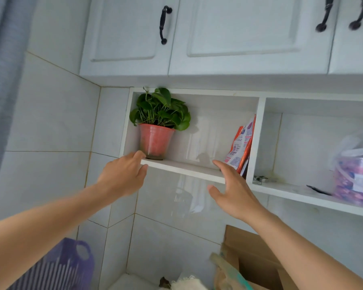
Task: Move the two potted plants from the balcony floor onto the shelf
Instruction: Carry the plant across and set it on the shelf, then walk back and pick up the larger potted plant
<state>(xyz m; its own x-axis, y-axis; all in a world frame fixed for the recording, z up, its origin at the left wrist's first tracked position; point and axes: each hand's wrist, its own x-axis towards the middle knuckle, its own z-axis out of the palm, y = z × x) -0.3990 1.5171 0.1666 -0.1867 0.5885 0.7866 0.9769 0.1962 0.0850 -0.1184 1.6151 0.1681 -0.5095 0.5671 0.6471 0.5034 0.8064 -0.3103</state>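
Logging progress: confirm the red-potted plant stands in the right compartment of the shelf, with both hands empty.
Wrong compartment: the head view shows the plant in the left compartment of the shelf. Left hand and right hand are both empty.

Purple basket (pixel 57 268) cut by bottom edge, plastic tub (pixel 354 181) cut at right

Potted plant (pixel 158 124) at shelf (pixel 182 168) compartment's left, packets (pixel 240 147) at its right
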